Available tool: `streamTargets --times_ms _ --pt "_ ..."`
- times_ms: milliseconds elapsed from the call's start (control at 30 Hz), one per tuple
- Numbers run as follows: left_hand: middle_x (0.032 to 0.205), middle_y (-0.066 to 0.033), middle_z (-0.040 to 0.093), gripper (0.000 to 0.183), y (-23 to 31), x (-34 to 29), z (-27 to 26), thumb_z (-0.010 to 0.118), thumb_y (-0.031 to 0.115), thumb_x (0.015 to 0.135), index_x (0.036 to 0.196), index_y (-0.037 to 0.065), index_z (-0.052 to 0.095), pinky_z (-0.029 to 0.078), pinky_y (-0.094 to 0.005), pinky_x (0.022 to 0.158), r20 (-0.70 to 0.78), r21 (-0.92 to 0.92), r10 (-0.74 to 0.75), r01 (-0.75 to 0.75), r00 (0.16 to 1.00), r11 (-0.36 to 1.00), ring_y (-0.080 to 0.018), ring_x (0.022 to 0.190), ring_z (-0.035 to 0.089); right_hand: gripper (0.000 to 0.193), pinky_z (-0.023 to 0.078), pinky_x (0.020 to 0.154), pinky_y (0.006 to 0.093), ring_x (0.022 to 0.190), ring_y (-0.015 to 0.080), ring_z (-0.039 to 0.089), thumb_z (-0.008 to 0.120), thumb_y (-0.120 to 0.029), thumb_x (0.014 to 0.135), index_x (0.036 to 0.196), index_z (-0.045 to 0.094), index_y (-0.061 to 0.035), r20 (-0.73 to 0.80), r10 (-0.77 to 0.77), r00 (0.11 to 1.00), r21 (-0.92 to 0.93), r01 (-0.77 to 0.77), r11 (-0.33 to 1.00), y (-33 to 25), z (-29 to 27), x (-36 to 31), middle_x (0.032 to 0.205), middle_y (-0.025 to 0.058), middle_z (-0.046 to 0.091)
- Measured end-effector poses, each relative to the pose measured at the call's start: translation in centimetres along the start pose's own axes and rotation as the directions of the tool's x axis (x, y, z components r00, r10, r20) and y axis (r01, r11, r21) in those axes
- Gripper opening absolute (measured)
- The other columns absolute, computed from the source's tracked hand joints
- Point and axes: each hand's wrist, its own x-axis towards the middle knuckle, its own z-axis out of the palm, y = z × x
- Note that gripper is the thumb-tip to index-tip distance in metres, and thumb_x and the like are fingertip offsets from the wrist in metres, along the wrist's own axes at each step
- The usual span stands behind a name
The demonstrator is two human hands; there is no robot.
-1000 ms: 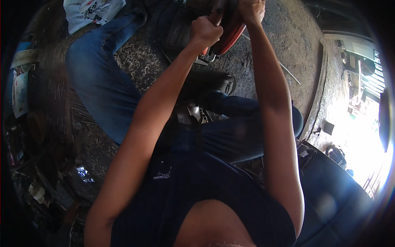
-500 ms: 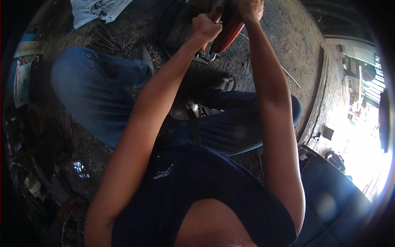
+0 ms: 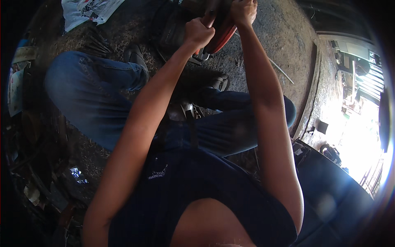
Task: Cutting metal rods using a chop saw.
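Observation:
Both my arms reach forward to a dark floor machine with a curved red part (image 3: 225, 39), which looks like a cut-off saw; the picture's top edge cuts it off. My left hand (image 3: 199, 32) is closed around a brownish, rounded bar-like handle (image 3: 209, 18) on its left side. On the right, my right hand (image 3: 244, 12) is closed at the top of the red part, its fingers curled over something I cannot make out. A metal bracket (image 3: 200, 57) shows at the machine's near end, just beyond my feet.
My bent legs in jeans (image 3: 88, 94) lie between me and the machine. A white plastic bag (image 3: 88, 14) and dark thin rods (image 3: 96, 43) are at the far left. A thin light rod (image 3: 281, 71) lies on the floor at right. Cluttered scrap lines the left side.
The whole view has shifted slightly left, hands and machine with it. Both hands keep the same holds; no other clear movement shows.

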Motion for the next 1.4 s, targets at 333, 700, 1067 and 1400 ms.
streamTargets --times_ms 333,700,1067,1400 --pt "0.07 -0.0101 0.072 0.026 1.1 -1.0 -0.6 0.068 0.02 0.082 0.098 0.001 0.071 0.057 -0.0351 0.06 0.077 -0.048 -0.082 0.086 0.994 0.995 -0.0187 0.063 0.072 0.062 0.045 0.108 0.0492 0.127 0.0477 0.055 0.053 -0.027 0.099 0.149 0.039 0.0073 -0.037 -0.004 0.999 -0.049 0.003 0.999 -0.4 -0.7 -0.3 0.139 0.0347 0.054" --pt "0.073 -0.0146 0.073 0.028 -0.9 -0.4 -1.5 0.068 0.024 0.079 0.095 0.001 0.072 0.059 -0.0391 0.069 -0.01 0.05 0.054 -0.054 0.998 0.997 -0.0257 0.07 0.075 0.059 0.048 0.105 0.0507 0.123 0.0492 0.056 0.052 -0.023 0.1 0.15 0.037 0.0058 0.085 0.161 0.983 -0.093 -0.153 0.984 -5.3 -2.2 -3.8 0.14 0.0313 0.053" --pt "0.089 -0.0214 0.075 0.042 -2.0 0.3 0.4 0.072 0.032 0.072 0.101 0.002 0.075 0.059 -0.047 0.083 -0.084 0.121 0.161 -0.15 0.983 0.981 -0.0392 0.092 0.073 0.064 0.044 0.11 0.0509 0.133 0.0516 0.048 0.054 -0.018 0.1 0.156 0.031 0.0012 -0.075 0.06 0.995 0.105 -0.052 0.993 -3.3 -2.4 -7.9 0.147 0.0343 0.045" --pt "0.098 -0.0233 0.074 0.043 -2.6 1.0 1.1 0.071 0.03 0.072 0.105 0.002 0.075 0.058 -0.0473 0.088 -0.069 0.135 0.174 -0.164 0.982 0.977 -0.0412 0.096 0.072 0.063 0.045 0.107 0.0515 0.13 0.0534 0.05 0.053 -0.02 0.101 0.156 0.032 0.0 -0.183 0.013 0.983 0.075 0.0 0.997 -3.2 -2.1 -8.7 0.147 0.0353 0.045"
